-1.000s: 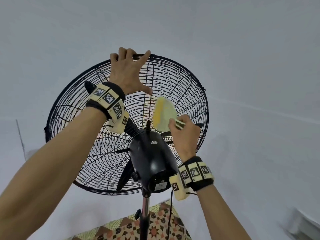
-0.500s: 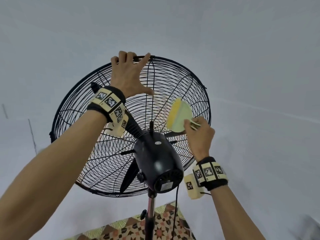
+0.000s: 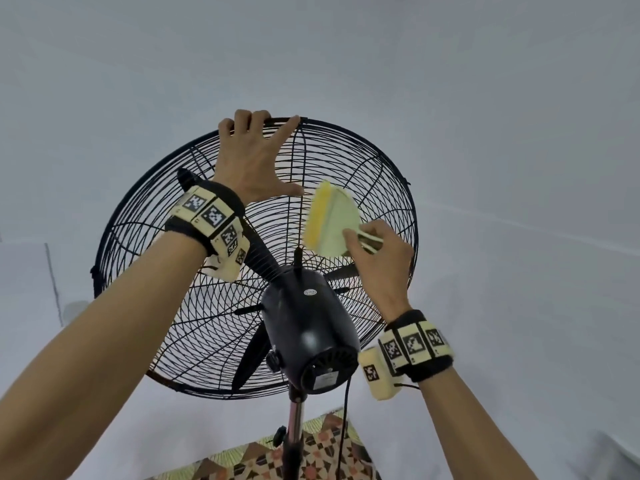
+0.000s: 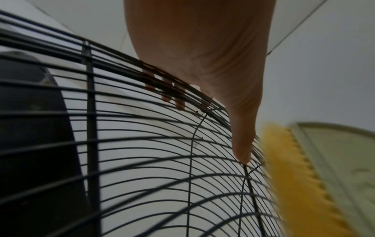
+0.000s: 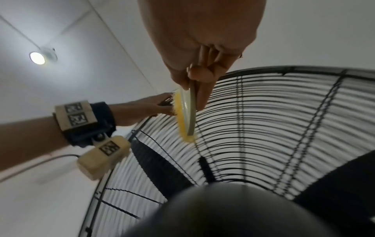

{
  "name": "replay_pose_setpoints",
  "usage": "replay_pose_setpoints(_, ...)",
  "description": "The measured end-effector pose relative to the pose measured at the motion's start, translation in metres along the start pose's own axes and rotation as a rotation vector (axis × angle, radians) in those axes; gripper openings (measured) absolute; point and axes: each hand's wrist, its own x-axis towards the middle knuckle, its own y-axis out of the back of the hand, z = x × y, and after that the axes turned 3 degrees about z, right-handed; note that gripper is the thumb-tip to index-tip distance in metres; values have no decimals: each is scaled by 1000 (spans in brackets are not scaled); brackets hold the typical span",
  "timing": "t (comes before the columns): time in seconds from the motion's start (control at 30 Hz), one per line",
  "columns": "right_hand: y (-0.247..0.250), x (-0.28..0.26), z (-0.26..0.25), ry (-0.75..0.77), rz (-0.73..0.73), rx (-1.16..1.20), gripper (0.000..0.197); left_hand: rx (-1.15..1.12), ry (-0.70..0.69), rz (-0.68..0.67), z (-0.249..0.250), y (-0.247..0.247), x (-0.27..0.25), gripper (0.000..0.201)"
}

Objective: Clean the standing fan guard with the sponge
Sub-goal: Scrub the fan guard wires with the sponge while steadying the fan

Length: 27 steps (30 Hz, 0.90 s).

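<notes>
The black wire fan guard (image 3: 363,174) faces away from me, seen from behind. My left hand (image 3: 254,150) grips its top rim, fingers curled over the edge and thumb spread along the wires; in the left wrist view the left hand (image 4: 202,56) has fingertips poking through the guard (image 4: 142,144). My right hand (image 3: 375,258) pinches the pale green handle of a yellow sponge (image 3: 327,220), whose yellow face lies against the upper middle of the guard, just right of my left thumb. The right wrist view shows the sponge (image 5: 183,115) edge-on against the wires (image 5: 263,120), held by my right hand (image 5: 202,48).
The black motor housing (image 3: 308,327) juts toward me below the sponge, on a metal pole (image 3: 294,434) with a black cord (image 3: 344,410) hanging beside it. A patterned floor covering (image 3: 311,455) lies at the base. White walls surround the fan; a ceiling light (image 5: 37,57) is on.
The sponge slid right across the guard, then back left and a little higher, toward my left thumb. My left hand kept its grip on the top rim.
</notes>
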Motion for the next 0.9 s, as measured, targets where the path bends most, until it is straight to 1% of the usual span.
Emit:
replay_pose_setpoints(0.03, -6, 1, -5, 27, -9, 19, 13, -5, -2, 4, 1, 0, 0, 123)
replay_pose_setpoints(0.1, -15, 4, -8, 38, 25, 20, 13, -16, -5, 2, 1, 2, 0, 120)
replay_pose_setpoints(0.2, -12, 6, 5, -38, 174, -67, 12, -30, -2, -21, -4, 2, 0, 116)
replay_pose_setpoints(0.27, -7, 6, 10, -81, 236, -159, 13, -31, 0, -26, -8, 2, -2, 116)
replay_pose_setpoints(0.33, -7, 6, 4, -39, 190, -107, 13, -31, 5, -8, -8, 1, -3, 116)
replay_pose_setpoints(0.4, -15, 4, -9, 44, 79, -23, 13, -38, -4, 10, -5, 1, -3, 115)
replay_pose_setpoints(0.43, -20, 3, -13, 75, 45, -24, 13, -45, -7, 17, -4, 1, -3, 115)
replay_pose_setpoints(0.47, -24, 4, -13, 89, 45, -37, 14, -52, -9, 18, -3, 1, -3, 115)
replay_pose_setpoints(0.5, -25, 6, -11, 73, 75, -58, 14, -57, -9, 15, -3, 1, -3, 115)
replay_pose_setpoints(0.6, -11, 14, 4, -54, 205, -129, 13, -67, 12, -10, -8, 1, -3, 115)
replay_pose_setpoints(0.63, -3, 17, 7, -73, 228, -149, 13, -72, 18, -17, -10, 2, -3, 115)
replay_pose_setpoints(0.7, 4, 19, 7, -45, 206, -148, 12, -82, 23, -12, -10, 2, -4, 114)
replay_pose_setpoints(0.77, -1, 17, -5, 26, 109, -76, 11, -92, 20, 3, -8, 2, -4, 114)
replay_pose_setpoints(0.83, -12, 14, -14, 100, 38, -63, 12, -104, 17, 14, -6, 1, -4, 113)
replay_pose_setpoints(0.9, -16, 13, -11, 94, 66, -101, 14, -116, 19, 13, -5, 1, -3, 113)
